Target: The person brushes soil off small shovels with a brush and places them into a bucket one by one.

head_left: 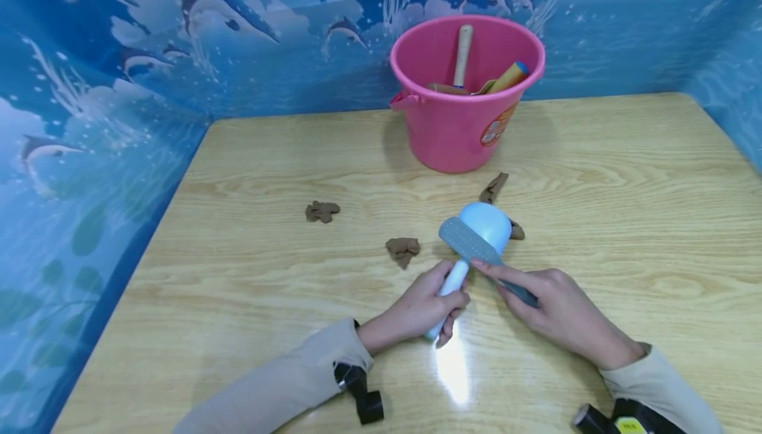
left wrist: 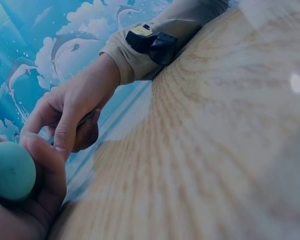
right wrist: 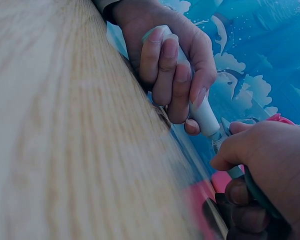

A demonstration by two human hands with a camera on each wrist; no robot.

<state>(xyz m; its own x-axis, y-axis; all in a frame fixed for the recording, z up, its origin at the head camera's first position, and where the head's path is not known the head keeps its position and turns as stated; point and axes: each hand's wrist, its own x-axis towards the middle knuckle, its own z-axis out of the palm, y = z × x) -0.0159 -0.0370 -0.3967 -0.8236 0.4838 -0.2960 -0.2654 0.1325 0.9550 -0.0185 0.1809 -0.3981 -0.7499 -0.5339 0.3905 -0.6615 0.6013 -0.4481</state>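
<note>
In the head view my left hand (head_left: pixel 417 308) grips the handle of a light blue scoop (head_left: pixel 490 223) with a rounded head. The handle's round green-blue end (left wrist: pixel 12 171) pokes out of that hand in the left wrist view. My right hand (head_left: pixel 562 311) holds a grey-blue flat-headed tool (head_left: pixel 470 241) by its handle, index finger stretched along it. This tool's speckled head lies across the scoop's neck and lower head. Whether they touch cannot be told. Brown clay-like lumps lie around: one (head_left: pixel 493 188) beyond the scoop, another (head_left: pixel 517 230) partly hidden behind it.
A pink bucket (head_left: pixel 452 133) stands at the back of the wooden table (head_left: pixel 262 328), holding a pale-handled tool (head_left: pixel 463 53) and a yellow stick-like piece (head_left: pixel 510 77). More brown lumps lie leftward, one nearer (head_left: pixel 402 251) and one farther (head_left: pixel 322 212). Dolphin-printed sheeting (head_left: pixel 286 57) borders the table.
</note>
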